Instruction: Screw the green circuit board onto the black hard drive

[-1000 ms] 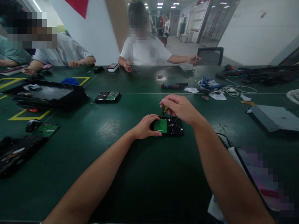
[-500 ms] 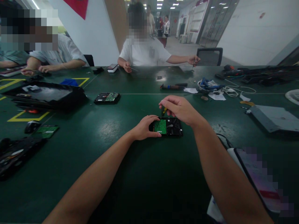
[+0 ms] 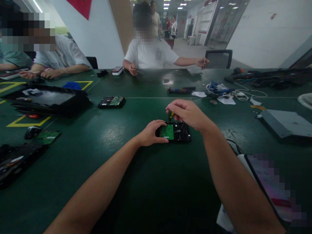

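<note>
A black hard drive [image 3: 179, 132] with a green circuit board [image 3: 168, 131] facing up lies on the dark green table [image 3: 156, 182] in front of me. My left hand [image 3: 151, 132] grips the drive's left end, fingers curled over its edge. My right hand [image 3: 188, 113] hovers above the drive's far edge, closed around a small screwdriver [image 3: 171, 115] with a yellow and black handle, its tip pointing down at the drive's far left corner.
A second hard drive [image 3: 111, 101] lies further left, beside a black tray [image 3: 46, 99]. A loose green board [image 3: 47, 136] and a mouse [image 3: 31, 131] sit at left. Cables and tools [image 3: 219, 89] lie at right, a grey metal cover [image 3: 287, 123] beyond. Several people work across the table.
My hands and the drive stay almost where they were. The person at far left has shifted their arms a little.
</note>
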Demonstrator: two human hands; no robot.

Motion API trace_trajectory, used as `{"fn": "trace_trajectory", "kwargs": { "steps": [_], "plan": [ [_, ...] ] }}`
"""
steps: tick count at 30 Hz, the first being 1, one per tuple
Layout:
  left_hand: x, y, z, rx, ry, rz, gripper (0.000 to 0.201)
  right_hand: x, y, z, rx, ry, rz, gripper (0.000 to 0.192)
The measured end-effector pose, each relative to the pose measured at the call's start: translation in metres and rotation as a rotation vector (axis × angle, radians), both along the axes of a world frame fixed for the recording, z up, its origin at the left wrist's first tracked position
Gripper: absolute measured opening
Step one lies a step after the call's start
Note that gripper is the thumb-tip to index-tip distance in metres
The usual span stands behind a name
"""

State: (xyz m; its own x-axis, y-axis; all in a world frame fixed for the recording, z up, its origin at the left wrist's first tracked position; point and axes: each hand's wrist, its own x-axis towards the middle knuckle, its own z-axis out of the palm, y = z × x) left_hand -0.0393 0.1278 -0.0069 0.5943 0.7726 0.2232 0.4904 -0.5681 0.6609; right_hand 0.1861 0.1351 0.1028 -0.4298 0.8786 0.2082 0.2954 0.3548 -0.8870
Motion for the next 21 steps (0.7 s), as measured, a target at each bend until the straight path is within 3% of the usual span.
{"fn": "trace_trajectory", "kwargs": {
  "steps": [6, 14, 21],
  "plan": [
    [-0.001, 0.0013, -0.0036, 0.03, -0.009, -0.007, 0.074, -0.0001, -0.0028, 0.0047, 0.014, 0.016, 0.025, 0.023],
    [-0.0003, 0.0017, -0.0024, 0.01, 0.007, 0.008, 0.076, -0.002, 0.0051, -0.005, -0.066, 0.108, 0.013, 0.029],
    [-0.0001, -0.0013, 0.0014, -0.01, 0.01, 0.009, 0.075, -0.0036, 0.0023, -0.0019, 0.037, 0.013, -0.059, 0.025]
  ]
}}
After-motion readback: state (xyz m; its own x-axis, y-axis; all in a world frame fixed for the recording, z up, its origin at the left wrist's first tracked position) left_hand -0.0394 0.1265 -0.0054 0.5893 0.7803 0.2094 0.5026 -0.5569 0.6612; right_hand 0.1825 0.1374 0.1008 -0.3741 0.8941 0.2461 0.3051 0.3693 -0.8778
